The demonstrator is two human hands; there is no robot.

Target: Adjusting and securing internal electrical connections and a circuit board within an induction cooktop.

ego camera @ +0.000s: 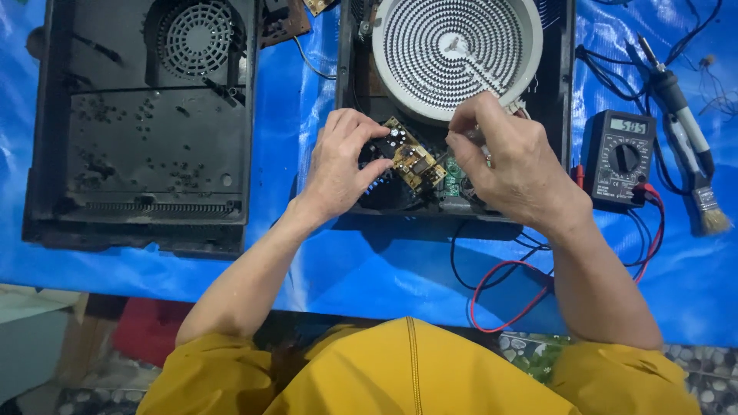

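Observation:
An opened black cooker housing [565, 92] lies on the blue sheet, with a round white coil heating element [455, 52] in its upper part. A small brown circuit board [413, 159] sits tilted in the housing's lower part. My left hand [340, 165] grips the board's left edge with thumb and fingers. My right hand [511, 165] is pinched on something small at the board's right side, just under the element; what it pinches is hidden by the fingers. A green board [453, 178] shows between the hands.
A second empty black housing [142, 123] with a fan grille lies at the left. A black digital multimeter [619, 157] with red and black leads [500, 296] stands at the right, beside a soldering iron [680, 107] and a paintbrush [706, 204]. The blue plastic sheet [369, 269] covers the table.

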